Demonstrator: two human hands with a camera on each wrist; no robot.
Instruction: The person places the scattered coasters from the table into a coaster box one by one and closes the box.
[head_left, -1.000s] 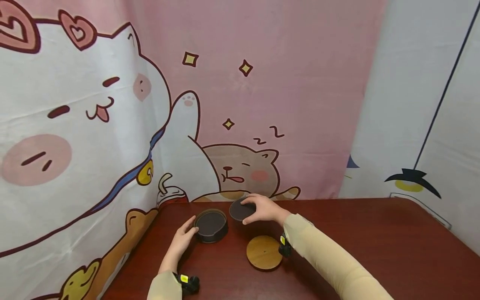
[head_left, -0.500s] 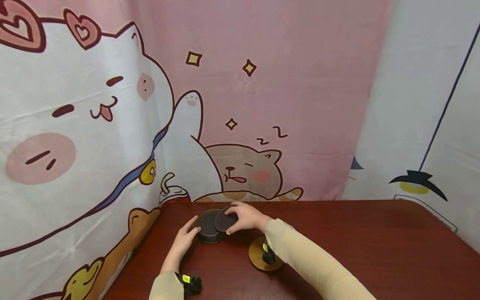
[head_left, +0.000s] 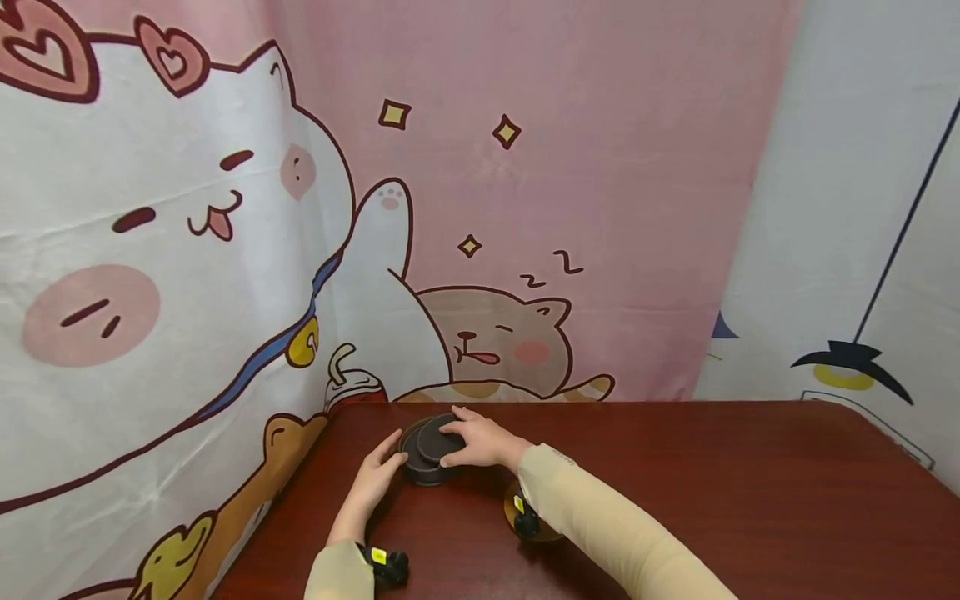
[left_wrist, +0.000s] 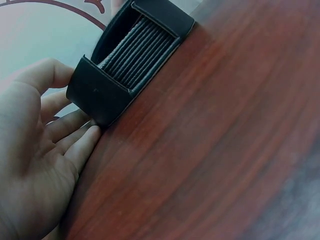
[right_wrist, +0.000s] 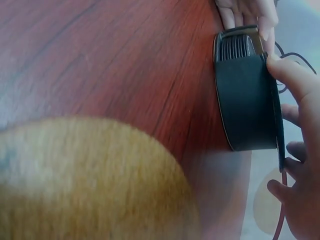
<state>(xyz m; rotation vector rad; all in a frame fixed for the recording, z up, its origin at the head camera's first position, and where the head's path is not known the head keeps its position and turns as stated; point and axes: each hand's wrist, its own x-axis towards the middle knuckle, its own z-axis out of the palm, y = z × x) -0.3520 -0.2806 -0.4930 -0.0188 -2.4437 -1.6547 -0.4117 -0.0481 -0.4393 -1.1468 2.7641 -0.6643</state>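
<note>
A round black coaster holder (head_left: 427,477) stands on the table, with a stack of coasters (left_wrist: 140,52) showing through its side slot in the left wrist view. My left hand (head_left: 372,477) holds the holder's left side, fingers and thumb against the wall. Above it, my right hand (head_left: 483,442) pinches a round dark coaster (head_left: 435,439) by its edges. This coaster overlaps the holder's top, offset to the right. From the right wrist, the coaster's thin edge (right_wrist: 279,117) lies along the holder's open top.
A round wooden disc (head_left: 512,510) lies nearer on the reddish-brown table (head_left: 675,483), partly hidden under my right wrist. Black wrist cameras sit on both forearms. A cartoon-printed curtain (head_left: 622,208) hangs along the table's back and left edges.
My right hand has carried the coaster leftward, from beside the holder to over its top. The left hand stays at the holder. My right wrist now covers much of the wooden disc.
</note>
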